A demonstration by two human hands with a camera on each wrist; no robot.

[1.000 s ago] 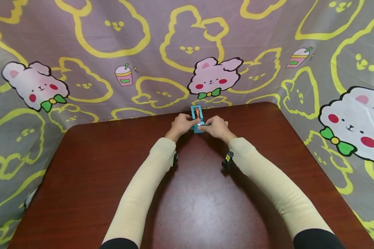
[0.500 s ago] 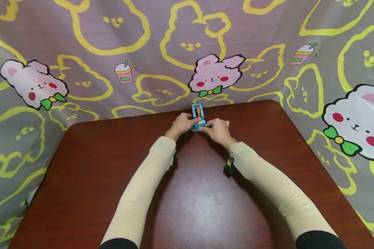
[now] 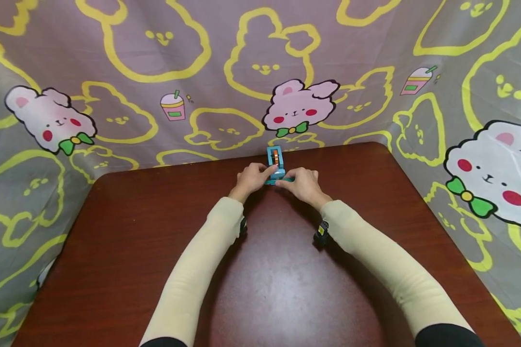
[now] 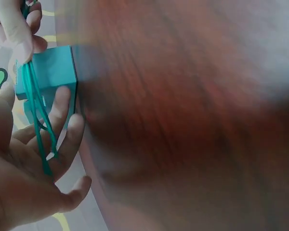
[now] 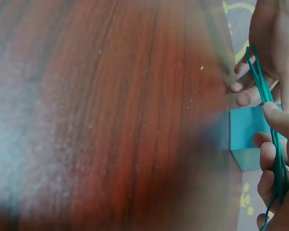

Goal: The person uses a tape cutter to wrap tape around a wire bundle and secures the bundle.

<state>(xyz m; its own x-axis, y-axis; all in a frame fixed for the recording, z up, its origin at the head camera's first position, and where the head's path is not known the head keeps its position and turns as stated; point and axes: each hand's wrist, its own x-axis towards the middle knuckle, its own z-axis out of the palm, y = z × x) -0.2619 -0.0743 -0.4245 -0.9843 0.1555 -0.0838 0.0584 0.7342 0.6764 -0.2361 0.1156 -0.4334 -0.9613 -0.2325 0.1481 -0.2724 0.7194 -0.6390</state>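
A blue box-shaped device [image 3: 276,173] with an orange roll-like part stands by the table's far edge, its near end facing me. My right hand [image 3: 303,183] pinches a folded bundle of green cord [image 5: 274,149] between thumb and fingers, and strands run down along its palm. Loops of the cord [image 4: 41,118] stretch across the near end of the device to my left hand [image 3: 253,179]. That hand has its thumb over the device and its other fingers loosely spread, two fingertips [image 4: 62,94] right at the teal box [image 4: 58,65]. Its index fingertip is hidden.
The brown table [image 3: 260,270] has rounded far corners. A patterned curtain [image 3: 199,58] hangs right behind its far edge and along both sides. Wrist cameras [image 3: 321,233] hang under both forearms.
My right hand has drawn the green cord slightly towards me and down, from over the blue device to its near end. The left hand stays at the device.
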